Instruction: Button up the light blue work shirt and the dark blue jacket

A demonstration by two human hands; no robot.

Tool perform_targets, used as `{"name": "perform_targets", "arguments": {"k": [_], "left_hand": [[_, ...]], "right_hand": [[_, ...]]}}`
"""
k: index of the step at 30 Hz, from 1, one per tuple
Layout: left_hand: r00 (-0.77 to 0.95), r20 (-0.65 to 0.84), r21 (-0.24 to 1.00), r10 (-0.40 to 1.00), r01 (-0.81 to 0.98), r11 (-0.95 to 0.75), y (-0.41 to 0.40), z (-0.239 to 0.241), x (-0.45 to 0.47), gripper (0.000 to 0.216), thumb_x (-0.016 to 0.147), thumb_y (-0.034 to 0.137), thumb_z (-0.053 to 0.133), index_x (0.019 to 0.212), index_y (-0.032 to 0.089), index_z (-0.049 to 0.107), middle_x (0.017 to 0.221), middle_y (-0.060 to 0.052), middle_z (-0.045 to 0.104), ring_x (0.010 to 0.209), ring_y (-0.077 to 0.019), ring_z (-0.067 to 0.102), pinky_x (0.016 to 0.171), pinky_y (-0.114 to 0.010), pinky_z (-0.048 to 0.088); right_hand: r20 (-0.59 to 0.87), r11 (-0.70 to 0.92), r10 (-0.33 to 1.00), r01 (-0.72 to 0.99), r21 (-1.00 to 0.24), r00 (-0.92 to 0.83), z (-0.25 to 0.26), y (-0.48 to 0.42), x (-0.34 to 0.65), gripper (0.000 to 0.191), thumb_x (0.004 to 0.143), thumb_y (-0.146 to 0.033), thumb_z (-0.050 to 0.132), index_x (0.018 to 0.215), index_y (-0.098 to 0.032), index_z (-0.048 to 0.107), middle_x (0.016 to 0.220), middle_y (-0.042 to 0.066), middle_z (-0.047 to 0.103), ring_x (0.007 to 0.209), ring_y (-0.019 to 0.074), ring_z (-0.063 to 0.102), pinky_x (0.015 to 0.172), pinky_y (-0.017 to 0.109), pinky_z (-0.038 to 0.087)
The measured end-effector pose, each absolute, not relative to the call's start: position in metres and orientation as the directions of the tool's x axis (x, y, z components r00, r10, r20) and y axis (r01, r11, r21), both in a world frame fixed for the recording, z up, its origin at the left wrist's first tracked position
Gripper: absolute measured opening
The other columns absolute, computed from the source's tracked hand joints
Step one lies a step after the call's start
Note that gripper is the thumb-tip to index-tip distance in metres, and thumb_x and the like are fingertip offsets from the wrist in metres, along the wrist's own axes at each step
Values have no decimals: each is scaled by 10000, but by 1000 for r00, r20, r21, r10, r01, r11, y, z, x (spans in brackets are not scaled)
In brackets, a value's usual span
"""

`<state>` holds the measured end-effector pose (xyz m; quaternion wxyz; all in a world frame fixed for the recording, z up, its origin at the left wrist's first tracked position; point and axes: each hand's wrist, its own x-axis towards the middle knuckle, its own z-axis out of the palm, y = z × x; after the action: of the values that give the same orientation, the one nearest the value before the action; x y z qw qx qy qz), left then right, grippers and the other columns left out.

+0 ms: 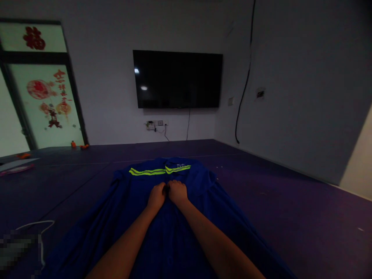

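Observation:
A blue long-sleeved work jacket (133,197) lies spread out on the dark purple floor, its collar end away from me. Yellow-green reflective strips cross its chest, with small white lettering above the right-hand strip. Both hands are close together at the jacket's front middle, just below the strips. My left hand (157,193) is closed with its fingers curled on the front edge. Beside it my right hand (178,191) is also closed on the cloth along the same line. The fingertips and the exact bit of fabric between them are hidden and dim.
Purple flooring (261,193) surrounds the jacket. A white cable (36,222) lies at the lower left near a blurred-out object. Ahead, a television (178,79) hangs on the wall above sockets, and a black cable (244,93) dangles at right. Small orange things (73,144) sit by the glass door.

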<state>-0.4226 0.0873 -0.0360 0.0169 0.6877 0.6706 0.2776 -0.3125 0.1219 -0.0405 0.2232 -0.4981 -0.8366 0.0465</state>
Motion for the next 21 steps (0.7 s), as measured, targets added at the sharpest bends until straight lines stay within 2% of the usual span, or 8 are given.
{"name": "perform_targets", "arguments": {"k": [9, 17, 21], "left_hand": [[-70, 345, 423, 936, 902, -89, 90, -41, -425, 220, 715, 12, 476, 833, 165, 582, 819, -54, 640, 811, -168, 592, 670, -235, 384], [-57, 376, 429, 925, 896, -119, 91, -42, -425, 235, 716, -2, 476, 855, 161, 573, 867, -56, 624, 839, -167, 574, 725, -254, 397], [-75, 403, 391, 912, 915, -98, 91, -42, -424, 185, 733, 28, 476, 835, 150, 572, 847, -63, 598, 832, -169, 558, 724, -258, 392]], "right_hand": [[296, 486, 871, 776, -402, -392, -46, 131, -307, 192, 756, -263, 509, 936, -268, 578, 967, 28, 609, 929, 194, 539, 745, 297, 361], [308, 495, 865, 771, -399, -396, -48, 131, -308, 192, 767, -267, 510, 948, -255, 572, 953, 33, 602, 939, 202, 525, 755, 305, 349], [308, 500, 863, 767, -403, -401, -47, 131, -308, 178, 772, -257, 503, 937, -246, 570, 950, 35, 604, 942, 202, 524, 758, 305, 346]]}}
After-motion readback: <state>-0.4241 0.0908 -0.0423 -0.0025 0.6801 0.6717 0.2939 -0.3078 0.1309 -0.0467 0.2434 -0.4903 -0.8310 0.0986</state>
